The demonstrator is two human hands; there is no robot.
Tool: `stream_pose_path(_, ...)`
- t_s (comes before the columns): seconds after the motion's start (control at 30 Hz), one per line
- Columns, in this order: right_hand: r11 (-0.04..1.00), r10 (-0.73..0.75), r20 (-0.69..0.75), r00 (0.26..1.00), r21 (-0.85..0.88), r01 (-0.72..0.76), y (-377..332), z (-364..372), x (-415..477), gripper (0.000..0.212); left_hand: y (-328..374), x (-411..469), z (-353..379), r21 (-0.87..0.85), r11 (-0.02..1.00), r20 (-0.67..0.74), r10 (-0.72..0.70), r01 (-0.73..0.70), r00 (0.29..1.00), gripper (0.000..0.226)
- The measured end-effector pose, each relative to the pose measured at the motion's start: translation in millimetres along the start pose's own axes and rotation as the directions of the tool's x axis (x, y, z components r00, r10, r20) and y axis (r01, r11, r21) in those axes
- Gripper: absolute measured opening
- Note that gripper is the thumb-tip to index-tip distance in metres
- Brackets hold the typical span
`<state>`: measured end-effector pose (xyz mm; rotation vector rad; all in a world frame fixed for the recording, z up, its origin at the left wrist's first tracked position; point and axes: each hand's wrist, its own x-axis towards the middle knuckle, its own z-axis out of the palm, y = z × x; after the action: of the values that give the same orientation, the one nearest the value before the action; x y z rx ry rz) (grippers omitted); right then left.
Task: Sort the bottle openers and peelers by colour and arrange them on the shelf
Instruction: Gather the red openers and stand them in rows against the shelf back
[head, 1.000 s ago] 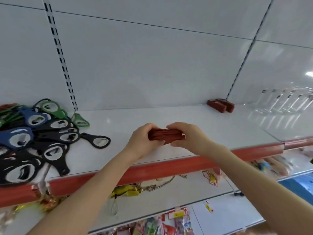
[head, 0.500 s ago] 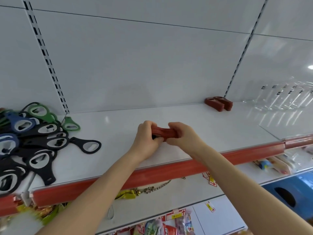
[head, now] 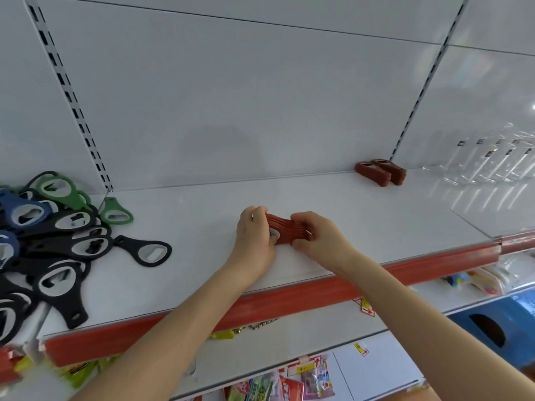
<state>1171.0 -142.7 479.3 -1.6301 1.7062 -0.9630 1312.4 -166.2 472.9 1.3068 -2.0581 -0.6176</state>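
Both hands hold one stack of red bottle openers (head: 286, 230) on the white shelf (head: 347, 215), near its middle. My left hand (head: 254, 235) grips the stack's left end, my right hand (head: 315, 235) its right end. Two more stacks of red openers (head: 379, 172) lie at the back of the shelf by the right upright. A loose heap of black, blue and green openers (head: 49, 227) covers the shelf's left end, with one black opener (head: 144, 250) and one green opener (head: 115, 211) lying at its edge.
A red price rail (head: 289, 296) runs along the shelf's front edge. Clear glass bottles (head: 486, 160) stand on the neighbouring shelf at right. Packaged goods hang and lie on the lower shelves, and a blue box (head: 498, 325) sits lower right.
Both hands have carried the red stack forward and down from above the front rail onto the shelf surface. The camera view has shifted slightly right and closer.
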Motion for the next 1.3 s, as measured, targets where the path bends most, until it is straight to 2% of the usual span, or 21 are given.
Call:
stream_pose_path(0.07, 0.999, -0.012, 0.007, 1.000, -0.044, 0.012, 0.0, 0.2, 1.6, 0.048, 0.5, -0.8, 1.1, -0.006, 1.000, 0.004, 0.005, -0.005, 1.000, 0.049)
stream_pose_path(0.17, 1.000, -0.005, -0.028, 1.000, -0.012, 0.005, -0.6, -0.2, 2.6, 0.045, 0.9, 0.9, 0.4, -0.025, 1.000, 0.005, 0.004, -0.004, 1.000, 0.051)
stream_pose_path(0.37, 0.986, -0.049, 0.078, 0.996, -0.158, 0.061, 5.5, -8.1, 5.6, 0.043, -9.4, 3.3, -9.1, -0.003, 1.000, 0.166, 0.024, -0.024, 0.986, 0.058)
stream_pose_path(0.47, 0.985, -0.035, 0.119, 0.992, -0.162, 0.055, 1.0, -17.0, 6.6, 0.040, -13.9, 4.4, -20.0, 0.001, 0.998, 0.195, 0.058, -0.060, 0.979, 0.049)
stream_pose_path(0.6, 0.912, -0.066, 0.188, 0.980, -0.388, 0.136, -10.6, -19.5, 9.6, 0.055, -15.2, 8.2, -29.9, 0.011, 0.990, 0.212, 0.137, -0.142, 0.968, 0.039)
stream_pose_path(0.67, 0.893, -0.088, 0.207, 0.974, -0.417, 0.169, -16.3, -17.9, 12.4, 0.055, -15.1, 12.1, -34.9, 0.010, 0.986, 0.244, 0.158, -0.165, 0.957, 0.035)
stream_pose_path(0.73, 0.909, -0.110, 0.201, 0.973, -0.375, 0.180, -18.8, -17.9, 14.8, 0.044, -14.7, 18.1, -43.7, -0.020, 0.985, 0.258, 0.172, -0.173, 0.951, 0.034)
stream_pose_path(0.83, 0.981, -0.111, 0.165, 0.980, -0.142, 0.135, -15.9, -20.6, 13.5, 0.031, -9.5, 27.1, -58.2, -0.186, 0.977, 0.166, 0.141, -0.109, 0.976, 0.047)
stream_pose_path(0.93, 0.975, -0.089, 0.151, 0.984, 0.214, 0.056, -15.4, -18.2, 8.1, 0.027, 0.9, 29.7, -60.9, -0.478, 0.874, 0.073, 0.141, -0.089, 0.987, 0.034)
stream_pose_path(1.0, 0.941, -0.089, 0.163, 0.983, 0.336, 0.029, -15.0, -14.7, 7.9, 0.028, 7.5, 28.7, -56.3, -0.602, 0.792, 0.037, 0.155, -0.102, 0.987, 0.033)
stream_pose_path(1.07, 0.929, -0.113, 0.178, 0.978, 0.367, 0.040, -13.7, -12.6, 9.1, 0.029, 10.1, 28.2, -49.8, -0.638, 0.759, -0.003, 0.166, -0.130, 0.986, 0.034)
stream_pose_path(1.17, 0.958, -0.138, 0.244, 0.960, 0.277, 0.067, -10.6, -12.4, 13.0, 0.029, 8.9, 25.7, -39.7, -0.571, 0.809, 0.021, 0.183, -0.138, 0.983, 0.036)
stream_pose_path(1.3, 0.973, -0.156, 0.302, 0.940, 0.211, 0.093, -4.8, -16.1, 21.3, 0.033, 9.7, 25.4, -35.9, -0.544, 0.835, 0.036, 0.116, -0.078, 0.993, 0.038)
